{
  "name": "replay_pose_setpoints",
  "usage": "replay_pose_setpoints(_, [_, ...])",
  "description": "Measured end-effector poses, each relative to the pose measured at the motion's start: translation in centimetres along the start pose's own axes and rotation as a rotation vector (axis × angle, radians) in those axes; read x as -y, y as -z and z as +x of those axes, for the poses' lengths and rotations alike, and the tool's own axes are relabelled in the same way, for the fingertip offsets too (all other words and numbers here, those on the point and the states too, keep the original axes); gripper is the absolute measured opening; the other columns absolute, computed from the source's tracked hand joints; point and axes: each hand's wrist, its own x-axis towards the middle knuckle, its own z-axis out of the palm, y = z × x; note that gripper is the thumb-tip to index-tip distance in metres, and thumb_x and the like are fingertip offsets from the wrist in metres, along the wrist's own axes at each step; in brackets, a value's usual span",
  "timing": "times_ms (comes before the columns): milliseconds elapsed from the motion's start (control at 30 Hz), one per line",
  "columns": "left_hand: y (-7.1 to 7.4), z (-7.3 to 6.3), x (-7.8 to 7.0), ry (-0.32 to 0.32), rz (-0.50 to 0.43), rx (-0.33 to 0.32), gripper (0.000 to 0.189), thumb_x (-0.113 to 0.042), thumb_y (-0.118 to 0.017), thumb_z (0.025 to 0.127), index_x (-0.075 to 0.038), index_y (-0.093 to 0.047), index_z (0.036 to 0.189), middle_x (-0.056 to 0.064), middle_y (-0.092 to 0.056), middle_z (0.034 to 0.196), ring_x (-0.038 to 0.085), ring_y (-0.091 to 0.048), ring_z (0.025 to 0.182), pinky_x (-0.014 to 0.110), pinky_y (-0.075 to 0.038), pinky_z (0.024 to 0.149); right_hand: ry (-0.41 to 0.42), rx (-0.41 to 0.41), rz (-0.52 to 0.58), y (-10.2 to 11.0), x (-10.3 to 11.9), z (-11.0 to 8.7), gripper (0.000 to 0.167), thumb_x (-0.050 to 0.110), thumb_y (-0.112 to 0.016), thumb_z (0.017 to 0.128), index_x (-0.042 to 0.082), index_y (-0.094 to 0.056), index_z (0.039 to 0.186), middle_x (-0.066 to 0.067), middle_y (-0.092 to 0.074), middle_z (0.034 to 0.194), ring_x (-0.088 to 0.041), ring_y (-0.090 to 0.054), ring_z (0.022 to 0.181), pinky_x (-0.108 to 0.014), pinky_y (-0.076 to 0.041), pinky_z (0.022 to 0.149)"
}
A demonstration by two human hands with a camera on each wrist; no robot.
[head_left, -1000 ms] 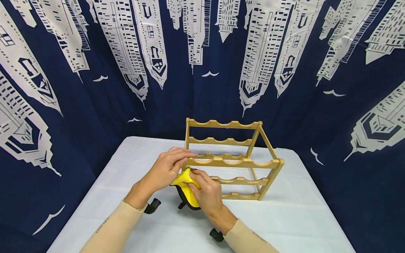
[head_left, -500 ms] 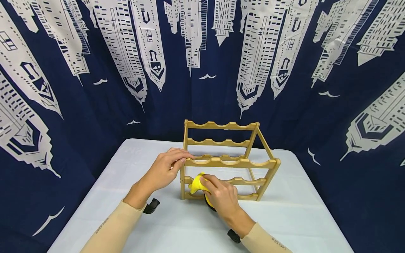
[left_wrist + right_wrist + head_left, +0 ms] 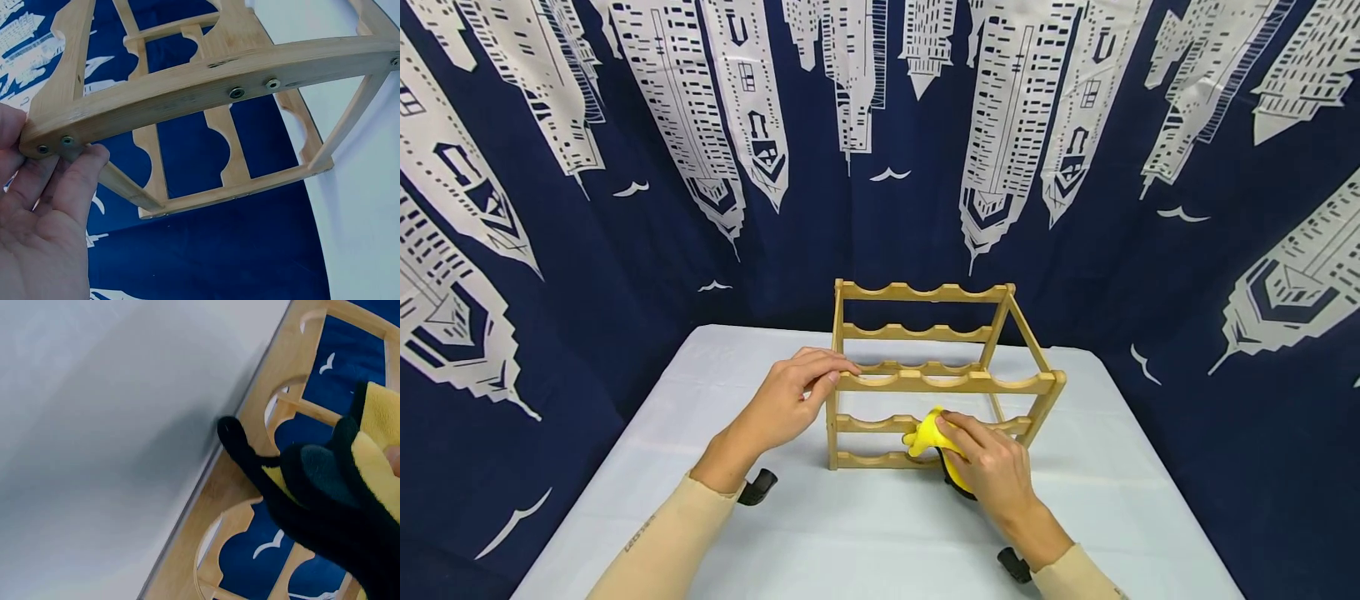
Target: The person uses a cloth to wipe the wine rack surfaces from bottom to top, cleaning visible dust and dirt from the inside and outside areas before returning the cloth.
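Note:
A wooden wine rack (image 3: 943,382) with scalloped rails stands on the white-covered table. My left hand (image 3: 786,402) grips its upper front left corner; in the left wrist view the fingers (image 3: 78,181) wrap about the end of the side bar. My right hand (image 3: 992,467) pinches a bunched yellow cloth (image 3: 928,435) with black edging against the middle front rail, right of its centre. The right wrist view shows the cloth's black edge (image 3: 281,503) hanging across the rack's scalloped cut-outs. Part of the cloth is hidden under the right hand.
A dark blue curtain (image 3: 910,225) printed with white upside-down buildings hangs right behind the table (image 3: 865,533). Black wrist mounts (image 3: 758,487) sit under both forearms. The rack's top rails rise above the right hand's level.
My right hand has slid rightward with the cloth, from the rack's left front post along the middle front rail. The left hand has stayed at the upper left corner.

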Motion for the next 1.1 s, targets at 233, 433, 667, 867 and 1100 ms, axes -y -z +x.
replay_pose_setpoints(233, [-0.7,-0.1,0.0,0.027,-0.039,0.02,0.028,-0.004,-0.075,0.111,-0.02,-0.085,0.132,0.003,-0.081,0.143,0.026,-0.072,0.142,0.038,-0.071,0.109,-0.068,-0.02,0.042,1.7,-1.0,-0.3,0.066,0.002,-0.112,0.064,0.008,-0.09,0.126,-0.008,-0.089,0.118,-0.029,-0.087,0.085,-0.044,-0.071,0.067])
replay_pose_setpoints(433, [-0.3,0.0,-0.1,0.009,-0.021,-0.004,0.028,-0.001,-0.076,0.11,-0.017,-0.085,0.131,0.003,-0.082,0.141,0.026,-0.073,0.138,0.037,-0.072,0.106,-0.216,-0.028,0.022,3.3,-2.9,-1.2,0.057,0.003,-0.11,0.07,0.006,-0.09,0.123,-0.008,-0.089,0.114,-0.031,-0.089,0.092,-0.047,-0.071,0.073])
replay_pose_setpoints(667, [0.0,-0.2,0.3,0.016,-0.008,-0.004,0.03,-0.001,-0.076,0.11,-0.018,-0.085,0.133,0.002,-0.082,0.142,0.026,-0.073,0.137,0.036,-0.072,0.102,-0.159,0.016,-0.08,5.4,-5.2,-2.3,0.064,0.007,-0.111,0.069,0.012,-0.09,0.129,-0.004,-0.089,0.117,-0.024,-0.072,0.058,-0.033,-0.058,0.049])
replay_pose_setpoints(867, [0.0,-0.5,0.2,0.023,-0.031,0.005,0.031,-0.003,-0.077,0.11,-0.017,-0.084,0.136,0.003,-0.081,0.145,0.028,-0.072,0.142,0.038,-0.071,0.108,-0.056,0.019,-0.134,7.1,-6.6,-2.3,0.062,0.01,-0.104,0.072,0.01,-0.088,0.132,-0.008,-0.089,0.12,-0.027,-0.063,0.055,-0.034,-0.048,0.047])
replay_pose_setpoints(1100, [-0.5,-0.7,0.1,0.022,-0.039,-0.078,0.034,-0.003,-0.084,0.106,-0.014,-0.082,0.138,0.006,-0.079,0.148,0.031,-0.074,0.141,0.043,-0.072,0.107,-0.077,-0.035,-0.058,7.5,-6.5,-2.5,0.039,0.043,-0.083,0.109,0.011,-0.089,0.131,-0.007,-0.09,0.116,-0.027,-0.07,0.06,-0.037,-0.058,0.053])
